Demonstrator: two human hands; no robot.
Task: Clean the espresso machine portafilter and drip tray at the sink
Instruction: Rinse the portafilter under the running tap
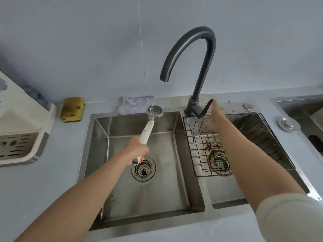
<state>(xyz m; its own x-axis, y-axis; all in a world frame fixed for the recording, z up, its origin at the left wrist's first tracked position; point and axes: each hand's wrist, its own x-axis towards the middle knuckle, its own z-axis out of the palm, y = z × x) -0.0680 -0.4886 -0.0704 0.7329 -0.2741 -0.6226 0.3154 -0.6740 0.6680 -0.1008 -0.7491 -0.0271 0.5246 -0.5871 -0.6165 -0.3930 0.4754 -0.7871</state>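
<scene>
Portafilter [147, 131] with grounds [153, 112] inside, left hand [137, 145] fingers clamped on handle, right hand [215, 119] fingers apart at tap lever [206, 107]

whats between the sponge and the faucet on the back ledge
A pale purple cloth lies on the ledge between sponge and faucet, in the head view. The portafilter held by the left hand has its basket just in front of it.

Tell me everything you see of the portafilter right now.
The portafilter has a round shiny metal head, its perforated basket speckled dark, and a long white handle with a dark end cap. The left hand grips the handle near that end. It is tilted, head up and away, over the left basin of the sink, touching nothing else; no water reaches it.
</scene>
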